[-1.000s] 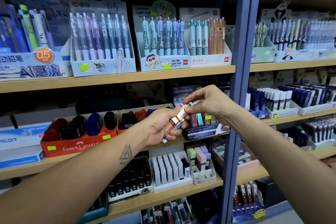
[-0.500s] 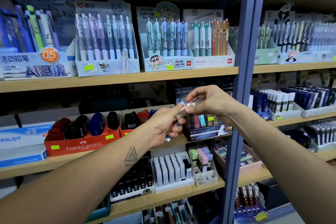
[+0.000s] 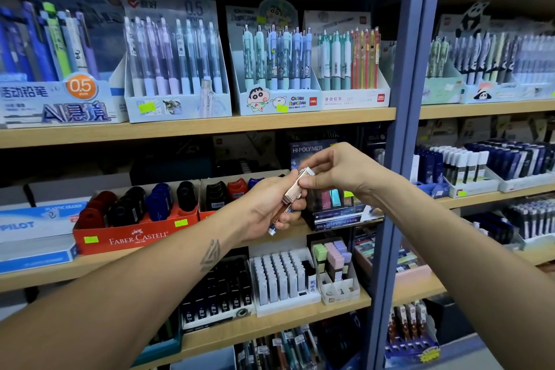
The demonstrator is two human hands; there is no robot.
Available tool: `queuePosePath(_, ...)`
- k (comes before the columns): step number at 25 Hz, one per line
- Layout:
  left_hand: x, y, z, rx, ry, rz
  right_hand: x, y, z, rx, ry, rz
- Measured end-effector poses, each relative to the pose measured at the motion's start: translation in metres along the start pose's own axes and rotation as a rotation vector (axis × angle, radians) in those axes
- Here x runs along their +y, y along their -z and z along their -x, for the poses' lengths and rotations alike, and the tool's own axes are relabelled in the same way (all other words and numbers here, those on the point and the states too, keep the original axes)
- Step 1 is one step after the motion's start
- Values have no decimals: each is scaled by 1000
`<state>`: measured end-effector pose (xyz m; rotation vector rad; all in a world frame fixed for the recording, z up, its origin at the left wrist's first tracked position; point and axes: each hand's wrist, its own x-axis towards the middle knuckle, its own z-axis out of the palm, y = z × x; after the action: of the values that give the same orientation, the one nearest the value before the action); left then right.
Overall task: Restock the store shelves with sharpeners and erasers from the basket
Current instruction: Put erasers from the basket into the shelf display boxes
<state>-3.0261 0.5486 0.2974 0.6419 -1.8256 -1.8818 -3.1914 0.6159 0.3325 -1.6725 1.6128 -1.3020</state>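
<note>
Left hand (image 3: 270,207) still grips a small stack of packs (image 3: 292,192), probably erasers; right hand (image 3: 336,171) now pinches the top one. Barely moved since a second ago, so nothing shelved yet.

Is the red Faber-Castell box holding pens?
No. The Faber-Castell box holds rounded red, black and blue sharpeners, not pens.
</note>
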Motion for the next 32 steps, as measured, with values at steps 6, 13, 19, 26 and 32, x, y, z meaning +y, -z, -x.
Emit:
queuePosePath(6,-5,10,-1,1,92,84,0,1,-4,70,45,16)
queuePosePath(13,19,18,-22,96,-1,38,-12,13,-27,66,65,-127)
queuePosePath(19,30,29,-50,494,-64,-404,13,24,-54,224,32,-6)
queuePosePath(26,20,34,-62,451,-106,-464,36,40,-73,121,-106,122)
queuePosePath(32,21,32,-67,300,39,-416,30,35,-85,1,-173,320)
